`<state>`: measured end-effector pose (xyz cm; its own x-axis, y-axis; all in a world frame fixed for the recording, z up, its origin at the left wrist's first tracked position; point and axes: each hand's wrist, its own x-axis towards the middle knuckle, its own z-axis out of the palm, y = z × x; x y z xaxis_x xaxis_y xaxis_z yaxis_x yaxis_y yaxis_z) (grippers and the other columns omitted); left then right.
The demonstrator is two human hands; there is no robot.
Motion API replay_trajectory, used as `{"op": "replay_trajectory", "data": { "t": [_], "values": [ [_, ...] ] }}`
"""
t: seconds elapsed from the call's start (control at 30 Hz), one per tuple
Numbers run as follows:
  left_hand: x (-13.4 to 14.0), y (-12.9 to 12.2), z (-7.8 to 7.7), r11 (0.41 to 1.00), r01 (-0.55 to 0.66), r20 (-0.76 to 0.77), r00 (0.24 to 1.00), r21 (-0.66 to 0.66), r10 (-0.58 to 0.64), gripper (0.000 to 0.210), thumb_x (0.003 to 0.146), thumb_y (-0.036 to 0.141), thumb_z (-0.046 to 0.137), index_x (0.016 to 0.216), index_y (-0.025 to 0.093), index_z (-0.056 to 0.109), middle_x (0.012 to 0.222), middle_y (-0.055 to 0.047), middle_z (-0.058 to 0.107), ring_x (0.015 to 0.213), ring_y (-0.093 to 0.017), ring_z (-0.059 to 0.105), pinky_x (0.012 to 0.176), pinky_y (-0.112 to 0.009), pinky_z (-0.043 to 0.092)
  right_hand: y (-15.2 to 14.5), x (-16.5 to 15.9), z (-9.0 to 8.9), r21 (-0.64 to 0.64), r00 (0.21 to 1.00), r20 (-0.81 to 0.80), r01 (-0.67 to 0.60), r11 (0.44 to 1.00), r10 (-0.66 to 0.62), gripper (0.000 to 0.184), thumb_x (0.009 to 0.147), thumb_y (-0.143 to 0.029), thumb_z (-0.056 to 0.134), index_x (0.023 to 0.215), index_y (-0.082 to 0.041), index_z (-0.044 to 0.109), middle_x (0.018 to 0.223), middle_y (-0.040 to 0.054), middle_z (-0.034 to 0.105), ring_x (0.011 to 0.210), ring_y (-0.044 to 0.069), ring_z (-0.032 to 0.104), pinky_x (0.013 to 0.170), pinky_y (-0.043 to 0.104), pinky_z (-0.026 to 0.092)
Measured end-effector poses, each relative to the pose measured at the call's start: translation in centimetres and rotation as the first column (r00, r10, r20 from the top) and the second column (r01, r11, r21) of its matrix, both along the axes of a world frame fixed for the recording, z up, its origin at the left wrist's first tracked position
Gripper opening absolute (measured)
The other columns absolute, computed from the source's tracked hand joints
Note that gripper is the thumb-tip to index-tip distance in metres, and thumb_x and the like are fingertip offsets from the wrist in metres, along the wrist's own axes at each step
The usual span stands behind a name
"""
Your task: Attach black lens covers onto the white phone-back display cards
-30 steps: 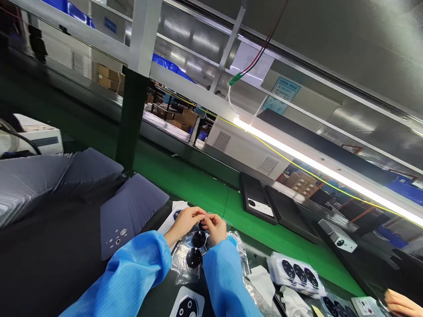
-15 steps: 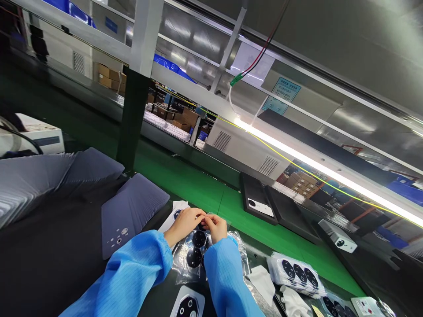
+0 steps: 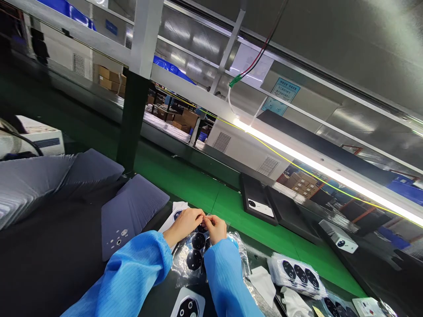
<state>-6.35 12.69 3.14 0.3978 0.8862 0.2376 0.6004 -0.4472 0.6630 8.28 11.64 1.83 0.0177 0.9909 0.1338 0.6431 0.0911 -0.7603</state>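
My left hand and my right hand meet fingertip to fingertip, both closed in a pinch. Whatever lies between the fingers is too small or hidden to make out. Right below them is a clear plastic sheet carrying round black camera-lens covers, partly covered by my right sleeve. A white panel with a black round camera area lies beside my left hand. Nearer to me rests a light panel with a black lens cover, cut off by the lower edge.
Fanned stacks of grey-blue panels stand at left. Behind my hands runs a green conveyor belt, with black trays on it. A stack of bagged lens covers and white cloths lie at right. A lit lamp tube hangs above.
The seam on the green belt has shifted slightly left. My hands stay almost in place, still pinched together, with only small finger movement.
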Motion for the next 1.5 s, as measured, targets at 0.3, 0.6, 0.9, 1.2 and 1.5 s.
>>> {"op": "replay_trajectory", "data": {
  "t": [0.3, 0.6, 0.9, 1.2, 1.5],
  "values": [
    [0.9, 1.5, -1.3, 0.980, -0.152, -0.110, 0.980, 0.132, 0.166, 0.022, 0.092, 0.032, 0.057, 0.109, 0.018, 0.060, 0.116, -0.007, 0.061, 0.101, -0.021, 0.061, 0.087, -0.043, 0.051, 0.0, 1.2, -0.8, 0.145, 0.941, 0.334, 0.014, 0.989, -0.062, 0.010, 0.085, -0.022, 0.062, 0.077, -0.017, 0.064, 0.088, 0.0019, 0.064, 0.087, 0.017, 0.060, 0.080, 0.035, 0.049],
    [1.4, 2.5, -2.1, 0.947, -0.205, -0.224, 0.939, 0.246, 0.261, 0.024, 0.092, 0.031, 0.057, 0.112, 0.018, 0.059, 0.118, -0.007, 0.060, 0.103, -0.022, 0.060, 0.088, -0.044, 0.050, -0.5, 2.0, -1.7, 0.213, 0.800, 0.586, 0.002, 0.977, -0.129, 0.015, 0.076, -0.014, 0.059, 0.068, -0.023, 0.067, 0.089, 0.0075, 0.063, 0.090, 0.024, 0.057, 0.076, 0.034, 0.046],
    [3.1, 2.3, -2.7, 0.967, 0.007, -0.208, 0.977, 0.255, 0.048, 0.025, 0.092, 0.031, 0.057, 0.114, 0.018, 0.058, 0.117, -0.007, 0.060, 0.101, -0.022, 0.060, 0.086, -0.043, 0.052, -1.4, 1.4, -1.3, 0.151, 0.644, 0.759, -0.024, 0.988, -0.100, 0.014, 0.078, -0.013, 0.056, 0.081, -0.021, 0.067, 0.096, 0.0100, 0.066, 0.097, 0.026, 0.057, 0.073, 0.034, 0.045],
    [3.7, 3.5, -4.3, 0.986, 0.102, -0.168, 0.983, 0.133, -0.079, 0.024, 0.092, 0.032, 0.057, 0.112, 0.018, 0.059, 0.115, -0.007, 0.061, 0.097, -0.020, 0.062, 0.084, -0.041, 0.053, -2.9, 0.5, 0.5, 0.021, 0.551, 0.833, -0.107, 0.994, 0.042, 0.017, 0.076, -0.011, 0.058, 0.085, -0.021, 0.069, 0.100, 0.0088, 0.066, 0.097, 0.024, 0.057, 0.076, 0.032, 0.045],
    [3.6, 2.8, -3.9, 0.986, 0.115, -0.177, 0.980, 0.122, -0.092, 0.026, 0.092, 0.031, 0.058, 0.113, 0.018, 0.058, 0.118, -0.008, 0.060, 0.101, -0.022, 0.060, 0.086, -0.043, 0.052, -3.0, 2.9, 0.7, -0.005, 0.568, 0.815, -0.185, 0.983, 0.111, 0.011, 0.077, -0.013, 0.067, 0.077, -0.024, 0.070, 0.089, 0.0024, 0.066, 0.087, 0.018, 0.060, 0.075, 0.027, 0.046]
  ]
}}
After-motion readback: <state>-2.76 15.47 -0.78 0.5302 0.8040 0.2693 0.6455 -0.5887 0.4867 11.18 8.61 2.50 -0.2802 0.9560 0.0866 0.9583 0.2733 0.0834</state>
